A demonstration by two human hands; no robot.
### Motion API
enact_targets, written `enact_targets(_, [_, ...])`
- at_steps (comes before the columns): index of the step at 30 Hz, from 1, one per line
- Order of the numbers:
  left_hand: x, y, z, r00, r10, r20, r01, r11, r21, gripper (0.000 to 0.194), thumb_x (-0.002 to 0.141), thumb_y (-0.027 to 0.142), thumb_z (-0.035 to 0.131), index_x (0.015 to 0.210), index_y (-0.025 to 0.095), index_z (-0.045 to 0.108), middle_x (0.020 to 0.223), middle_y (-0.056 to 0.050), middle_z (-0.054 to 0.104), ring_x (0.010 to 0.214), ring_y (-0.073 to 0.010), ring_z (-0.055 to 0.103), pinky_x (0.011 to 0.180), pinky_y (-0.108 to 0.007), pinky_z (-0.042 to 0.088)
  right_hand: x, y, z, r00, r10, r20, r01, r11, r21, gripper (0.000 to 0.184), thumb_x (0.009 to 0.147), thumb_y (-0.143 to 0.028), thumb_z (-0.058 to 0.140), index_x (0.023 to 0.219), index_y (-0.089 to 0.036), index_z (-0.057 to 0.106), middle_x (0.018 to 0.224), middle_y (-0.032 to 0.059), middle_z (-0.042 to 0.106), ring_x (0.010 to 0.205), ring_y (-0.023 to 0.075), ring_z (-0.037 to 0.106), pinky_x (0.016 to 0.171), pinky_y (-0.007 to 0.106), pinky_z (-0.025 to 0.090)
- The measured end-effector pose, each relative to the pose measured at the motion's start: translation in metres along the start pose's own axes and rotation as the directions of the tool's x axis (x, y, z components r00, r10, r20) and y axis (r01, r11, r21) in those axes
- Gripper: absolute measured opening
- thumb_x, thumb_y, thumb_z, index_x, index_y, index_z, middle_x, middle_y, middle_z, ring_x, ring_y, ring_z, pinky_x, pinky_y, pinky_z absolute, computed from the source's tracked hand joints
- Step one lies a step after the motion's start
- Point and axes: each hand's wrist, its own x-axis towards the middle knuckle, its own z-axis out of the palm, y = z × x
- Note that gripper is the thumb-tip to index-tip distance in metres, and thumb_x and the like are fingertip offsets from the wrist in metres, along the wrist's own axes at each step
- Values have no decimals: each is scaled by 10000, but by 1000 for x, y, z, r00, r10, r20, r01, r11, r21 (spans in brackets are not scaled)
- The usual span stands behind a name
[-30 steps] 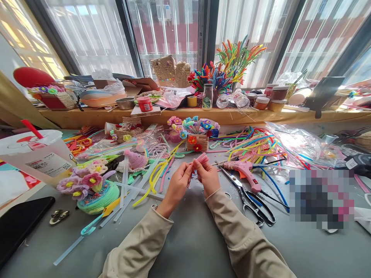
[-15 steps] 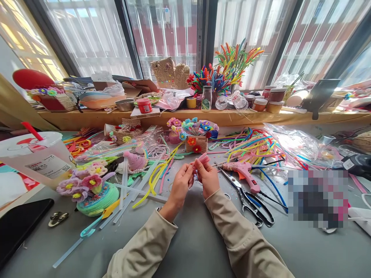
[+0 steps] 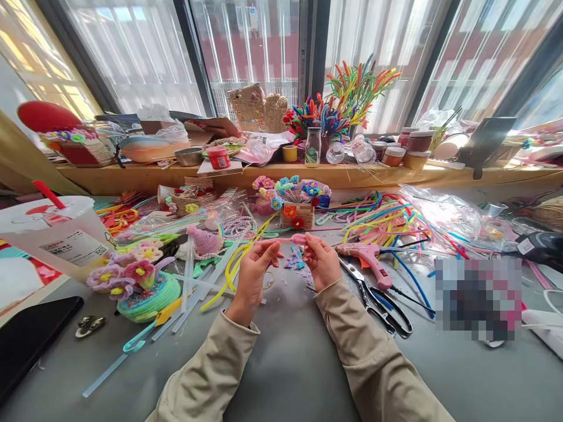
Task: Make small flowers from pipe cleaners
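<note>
A pink pipe cleaner point(image 3: 298, 238) is stretched between my two hands above the middle of the table, its right part folded into a thicker bundle. My right hand point(image 3: 323, 264) pinches that bundle between thumb and fingers. Closed around the thinner left stretch is my left hand point(image 3: 253, 272), its curled fingers partly hiding the strand. Blue and purple scraps point(image 3: 295, 258) lie on the table just behind and between the hands. To the right of my right hand are a pink glue gun point(image 3: 367, 258) and black-handled scissors point(image 3: 367, 290).
Loose colored pipe cleaners point(image 3: 387, 220) are heaped at the back right. Glue sticks point(image 3: 189, 281), a green base with fuzzy flowers point(image 3: 149, 299), a drink cup point(image 3: 57, 234) and a black phone point(image 3: 37, 340) are on the left. A small flower basket point(image 3: 297, 214) stands behind my hands.
My hands were close together on the pink bundle; now my left hand has moved left and the pink strand spans the gap. The scraps between them have come into view.
</note>
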Motion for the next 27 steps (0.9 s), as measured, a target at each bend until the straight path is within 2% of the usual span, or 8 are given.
enact_targets(4, [-1,-3,3,995,-93,30,96,990,-102,243,596,293,623,799,158,617,797,-22,621,693,-105,535,634,-208,399,-6,4,3,995,62,81,-60,998,-20,196,516,-274,675,611,-144,565,500,-42,540,407,28,444,414,149,405])
enact_targets(8, [-3,-5,5,995,-40,86,43,998,-40,264,681,313,540,851,128,620,912,-81,616,854,-166,525,748,-260,388,-10,8,5,943,227,243,-194,969,-151,195,507,-282,682,605,-151,576,587,-18,587,563,77,537,561,212,455])
enact_targets(11, [-2,-2,5,999,8,34,-6,999,-46,240,702,317,513,809,126,609,831,-69,629,802,-150,540,742,-254,386,-9,7,1,922,310,234,-234,924,-302,204,509,-297,675,641,-155,613,645,-5,597,642,89,538,626,230,444])
enact_targets(16, [1,-2,3,1000,0,8,0,999,-41,203,710,339,486,724,143,538,497,39,508,505,-75,477,573,-211,397,-1,1,-6,988,58,140,12,893,-450,234,565,-374,620,652,-156,619,661,-1,593,576,72,486,538,190,393])
enact_targets(18, [2,-5,3,992,-53,118,49,998,35,216,710,353,476,681,142,509,419,80,372,398,-51,371,481,-195,373,1,-1,-8,986,-39,163,119,850,-513,247,576,-378,611,692,-160,623,652,-5,587,552,73,462,496,183,362])
enact_targets(21, [1,-10,4,936,-179,304,135,977,163,253,714,388,449,647,145,476,414,96,272,352,-40,267,384,-179,300,1,-1,-9,960,-95,264,236,785,-573,245,604,-366,588,723,-158,637,650,-4,583,514,69,424,465,188,326])
enact_targets(24, [-1,-10,5,878,-242,412,149,958,246,267,726,390,425,639,143,479,432,84,291,371,-44,280,372,-176,269,0,-1,-9,948,-88,307,256,783,-567,209,603,-341,592,669,-148,639,557,-14,554,468,65,400,451,194,319])
enact_targets(27, [-1,-6,4,882,-223,416,98,949,300,254,734,356,428,657,135,528,474,55,396,425,-55,362,437,-186,329,1,-1,-9,962,-126,241,234,835,-498,184,594,-324,602,622,-144,626,530,-16,543,461,63,407,439,189,323])
